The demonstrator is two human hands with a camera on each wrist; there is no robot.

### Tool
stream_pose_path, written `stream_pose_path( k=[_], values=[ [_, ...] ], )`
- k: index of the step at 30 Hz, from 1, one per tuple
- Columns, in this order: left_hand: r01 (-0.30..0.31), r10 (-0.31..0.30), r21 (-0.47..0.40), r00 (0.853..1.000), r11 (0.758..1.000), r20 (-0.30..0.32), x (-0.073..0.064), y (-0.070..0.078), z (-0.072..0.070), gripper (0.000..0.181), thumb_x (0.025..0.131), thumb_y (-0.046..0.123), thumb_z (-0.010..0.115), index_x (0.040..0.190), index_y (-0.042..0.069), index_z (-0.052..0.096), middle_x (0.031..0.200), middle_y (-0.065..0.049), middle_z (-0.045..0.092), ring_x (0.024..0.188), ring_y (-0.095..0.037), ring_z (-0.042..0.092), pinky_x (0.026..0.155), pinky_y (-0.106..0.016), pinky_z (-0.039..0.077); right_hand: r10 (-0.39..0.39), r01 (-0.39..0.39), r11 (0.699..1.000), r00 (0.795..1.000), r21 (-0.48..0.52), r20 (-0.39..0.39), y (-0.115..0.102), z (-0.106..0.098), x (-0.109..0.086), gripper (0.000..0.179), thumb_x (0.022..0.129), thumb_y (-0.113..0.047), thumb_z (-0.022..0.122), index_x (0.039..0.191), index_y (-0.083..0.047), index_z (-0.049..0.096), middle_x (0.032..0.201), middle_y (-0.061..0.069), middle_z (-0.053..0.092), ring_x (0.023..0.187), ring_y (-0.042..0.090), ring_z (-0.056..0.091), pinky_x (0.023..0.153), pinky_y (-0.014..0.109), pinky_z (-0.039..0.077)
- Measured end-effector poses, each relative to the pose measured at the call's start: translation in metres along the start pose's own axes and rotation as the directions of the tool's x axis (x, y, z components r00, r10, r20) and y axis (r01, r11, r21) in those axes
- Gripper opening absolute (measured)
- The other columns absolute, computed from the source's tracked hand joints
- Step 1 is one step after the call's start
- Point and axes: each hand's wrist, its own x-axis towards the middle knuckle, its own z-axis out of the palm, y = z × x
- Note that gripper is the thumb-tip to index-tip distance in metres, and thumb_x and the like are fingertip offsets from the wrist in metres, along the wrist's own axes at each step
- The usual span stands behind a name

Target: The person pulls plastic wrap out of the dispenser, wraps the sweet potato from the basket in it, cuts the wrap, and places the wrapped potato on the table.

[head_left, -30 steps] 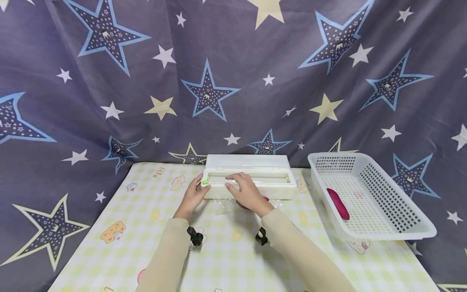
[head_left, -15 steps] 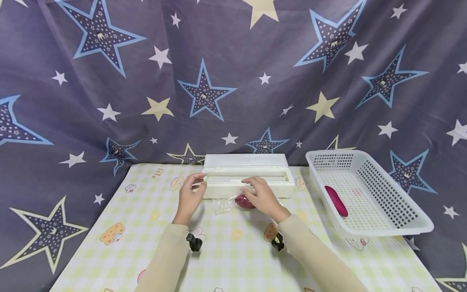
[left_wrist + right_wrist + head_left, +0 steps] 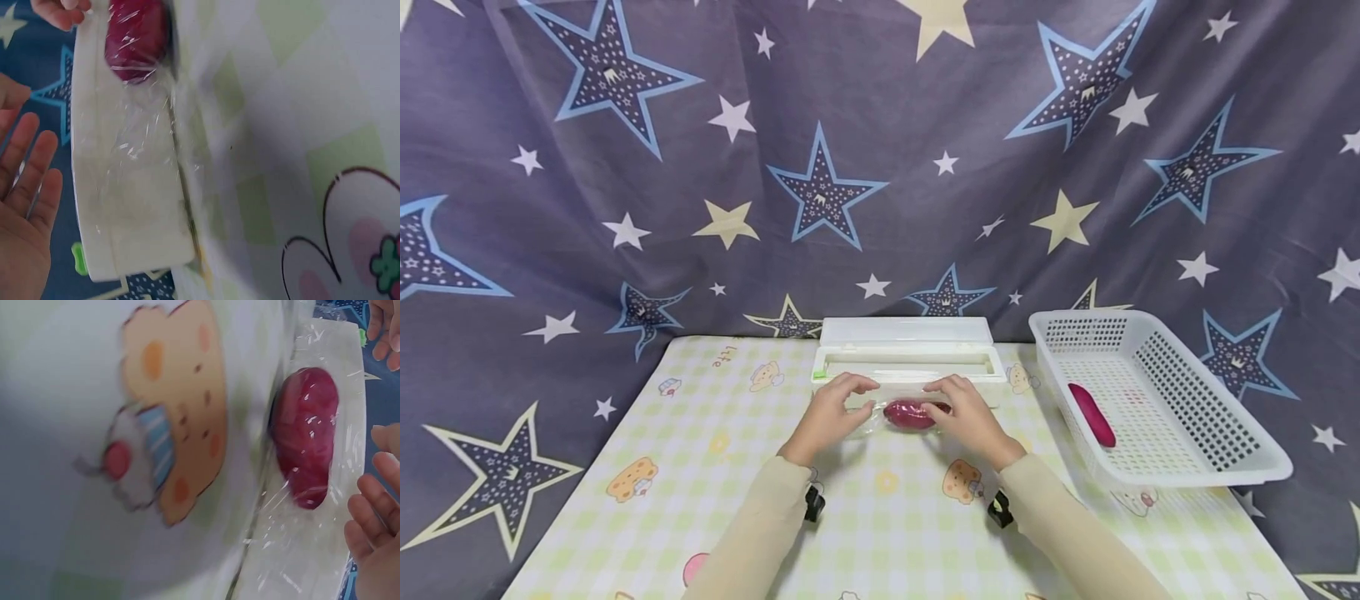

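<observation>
A purple-red sweet potato (image 3: 908,414), covered in clear cling film (image 3: 134,140), lies against the front of a long white cling film dispenser (image 3: 294,565). The dispenser's lid (image 3: 906,331) stands raised at the back, and a green slider (image 3: 819,374) sits at its left end. My left hand (image 3: 827,414) hovers left of the sweet potato, fingers loosely bent and holding nothing. On the other side, my right hand (image 3: 973,417) overlaps the sweet potato's right end in the head view. The right wrist view shows that hand's fingers apart from the sweet potato.
To the right stands a white perforated basket (image 3: 1195,479) with another magenta sweet potato (image 3: 1092,415) inside. A checked cloth (image 3: 887,533) covers the table. Behind the table hangs a dark curtain (image 3: 737,275) with stars.
The left hand has left the dispenser's left end and come right and nearer, beside the sweet potato. The right hand has moved off the dispenser to the right, uncovering the wrapped sweet potato.
</observation>
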Motion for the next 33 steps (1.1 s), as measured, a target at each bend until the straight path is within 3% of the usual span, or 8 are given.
stream_pose_path(
  k=[4, 8, 14, 20, 33],
  values=[
    [-0.016, 0.011, 0.058, 0.996, 0.998, 0.09, 0.004, 0.004, 0.01, 0.027, 0.09, 0.012, 0.075, 0.117, 0.012, 0.07, 0.116, -0.001, 0.068, 0.107, -0.021, 0.063, 0.097, -0.039, 0.051, -0.041, 0.041, 0.998, 0.999, -0.047, 0.0, 0.007, -0.001, -0.003, 0.03, 0.093, -0.023, 0.074, 0.119, -0.009, 0.069, 0.118, 0.003, 0.065, 0.11, 0.024, 0.056, 0.092, 0.041, 0.05],
    [-0.027, 0.007, 0.124, 0.987, 0.992, 0.16, 0.008, 0.006, 0.019, 0.031, 0.09, 0.018, 0.075, 0.119, 0.012, 0.07, 0.121, -0.002, 0.068, 0.116, -0.022, 0.061, 0.105, -0.039, 0.044, -0.075, 0.075, 0.994, 0.997, -0.076, -0.001, 0.012, 0.0, -0.006, 0.03, 0.091, -0.019, 0.077, 0.117, -0.007, 0.069, 0.119, 0.005, 0.066, 0.114, 0.026, 0.057, 0.1, 0.043, 0.048],
    [-0.066, 0.011, 0.237, 0.975, 0.969, 0.224, 0.012, 0.004, 0.033, 0.038, 0.089, 0.025, 0.077, 0.125, 0.012, 0.068, 0.131, -0.004, 0.064, 0.125, -0.025, 0.056, 0.111, -0.04, 0.038, -0.075, 0.077, 0.992, 0.997, -0.096, 0.023, 0.015, 0.001, -0.007, 0.033, 0.091, -0.019, 0.076, 0.12, -0.005, 0.068, 0.122, 0.008, 0.064, 0.117, 0.028, 0.056, 0.101, 0.044, 0.047],
    [-0.039, -0.025, 0.27, 0.972, 0.962, 0.232, 0.011, 0.001, 0.041, 0.045, 0.089, 0.023, 0.077, 0.131, 0.013, 0.065, 0.134, -0.005, 0.062, 0.126, -0.025, 0.055, 0.11, -0.04, 0.039, -0.046, 0.05, 0.995, 0.998, -0.084, 0.04, 0.015, 0.002, -0.007, 0.033, 0.094, -0.02, 0.073, 0.122, -0.004, 0.067, 0.124, 0.009, 0.063, 0.118, 0.028, 0.055, 0.102, 0.043, 0.047],
    [0.026, -0.058, 0.18, 0.983, 0.983, 0.176, 0.006, 0.0, 0.048, 0.043, 0.08, 0.018, 0.086, 0.12, 0.01, 0.07, 0.124, -0.005, 0.066, 0.114, -0.022, 0.062, 0.101, -0.037, 0.048, -0.015, 0.016, 1.0, 0.999, -0.013, 0.034, 0.018, 0.008, -0.008, 0.025, 0.092, -0.011, 0.074, 0.116, -0.004, 0.07, 0.119, 0.01, 0.062, 0.11, 0.027, 0.06, 0.096, 0.042, 0.051]
  ],
)
